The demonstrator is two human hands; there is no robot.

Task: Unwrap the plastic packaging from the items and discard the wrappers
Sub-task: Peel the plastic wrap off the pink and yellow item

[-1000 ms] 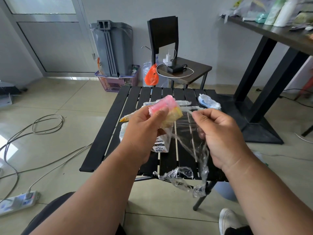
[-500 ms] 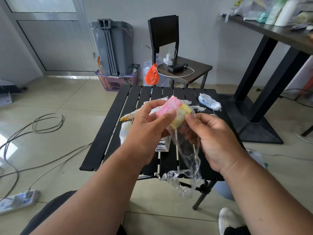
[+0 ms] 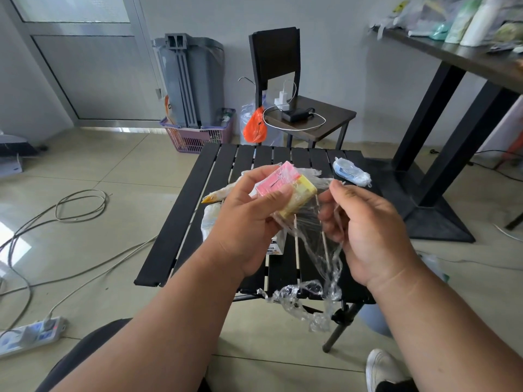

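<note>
Above the black slatted counter (image 3: 218, 193), the left hand (image 3: 249, 219) grips the pink and yellow block (image 3: 285, 188), thumb curled over its pink face and fingers behind. The right hand (image 3: 365, 222) has drawn away from the block again after closing in on it half a second ago, and its fingers pinch the clear plastic wrap (image 3: 308, 244), which stretches taut from the block's yellow end and trails down in a crumpled tail past the counter's near edge. That pull suggests another turn of film has come free, though wrap still clings round the yellow end, so the item isn't bare yet and nothing is ready to discard. Beyond the block, on the counter, lie a wrapped blue item (image 3: 351, 172) and other wrapped pieces still waiting.
</note>
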